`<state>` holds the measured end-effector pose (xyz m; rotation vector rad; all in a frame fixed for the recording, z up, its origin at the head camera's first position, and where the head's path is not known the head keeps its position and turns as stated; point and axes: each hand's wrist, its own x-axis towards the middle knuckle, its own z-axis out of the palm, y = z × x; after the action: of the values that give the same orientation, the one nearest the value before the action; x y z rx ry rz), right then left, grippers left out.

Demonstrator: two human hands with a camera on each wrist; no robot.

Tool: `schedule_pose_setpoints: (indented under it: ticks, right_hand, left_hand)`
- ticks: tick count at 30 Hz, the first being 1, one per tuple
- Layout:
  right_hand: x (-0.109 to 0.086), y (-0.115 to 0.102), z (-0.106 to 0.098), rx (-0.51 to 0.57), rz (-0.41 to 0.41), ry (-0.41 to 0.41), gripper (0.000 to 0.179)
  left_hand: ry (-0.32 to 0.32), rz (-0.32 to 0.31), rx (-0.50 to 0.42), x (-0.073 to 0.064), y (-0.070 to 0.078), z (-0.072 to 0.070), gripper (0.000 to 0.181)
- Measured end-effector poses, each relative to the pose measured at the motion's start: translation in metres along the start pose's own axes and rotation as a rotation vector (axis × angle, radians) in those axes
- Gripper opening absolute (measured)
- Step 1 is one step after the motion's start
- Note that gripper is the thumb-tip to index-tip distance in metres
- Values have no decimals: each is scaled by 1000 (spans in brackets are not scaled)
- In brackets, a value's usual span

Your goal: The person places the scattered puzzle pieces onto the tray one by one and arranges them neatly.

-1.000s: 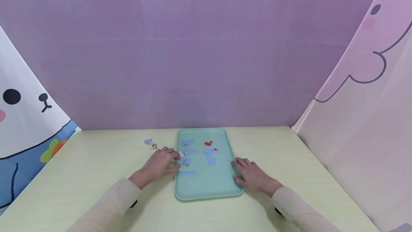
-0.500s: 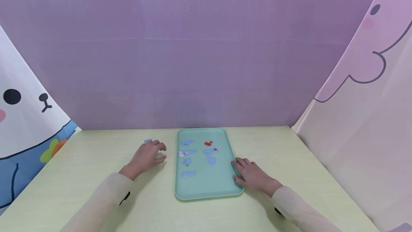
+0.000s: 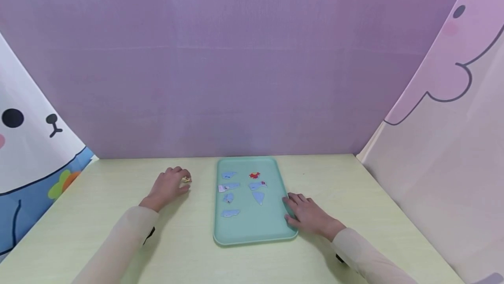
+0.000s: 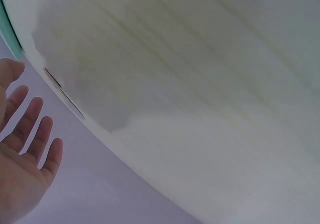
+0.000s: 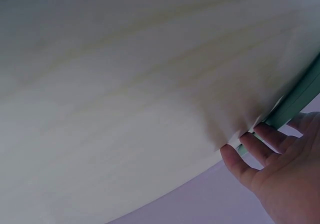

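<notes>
In the head view my left hand (image 3: 167, 187) is over the table, left of the tray, with a small yellow-and-red flat printed piece (image 3: 186, 180) showing between thumb and fingers. The left wrist view shows that hand's fingers (image 4: 39, 141) loosely spread and apart from two thin pieces (image 4: 53, 78) lying flat on the table. My right hand (image 3: 309, 215) rests at the right rim of the green tray (image 3: 256, 229), its fingers touching the edge. On the tray lie several pale blue irregular pieces (image 3: 230, 213) and one red piece (image 3: 254, 175).
The light wooden table (image 3: 346, 179) runs back to a purple wall (image 3: 252, 78). Printed cartoon panels stand at the left (image 3: 35, 152) and right (image 3: 453, 144).
My left hand has moved away from the tray's left edge, leftward to the loose pieces, and now hides the blue one there. The right hand and tray have stayed put.
</notes>
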<state>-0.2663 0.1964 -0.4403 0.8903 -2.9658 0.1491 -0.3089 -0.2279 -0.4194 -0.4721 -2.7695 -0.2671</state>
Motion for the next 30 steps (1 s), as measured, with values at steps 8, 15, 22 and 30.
schedule_pose_setpoints:
  ticks: [8, 15, 22, 30]
  right_hand:
    - [0, 0, 0, 3, -5, 11, 54]
    - [0, -1, -1, 7, -7, 15, 54]
    - [-1, -1, -1, -3, -17, 20, 52]
    - [0, -1, 0, -2, -18, 22, 53]
  left_hand:
    - [-27, -31, 28, 2, -13, 3, 32]
    - [-30, -26, 48, 5, -21, 7, 32]
    - [-44, -16, 77, 7, -27, 8, 34]
    - [-71, -27, 73, 9, -31, 9, 38]
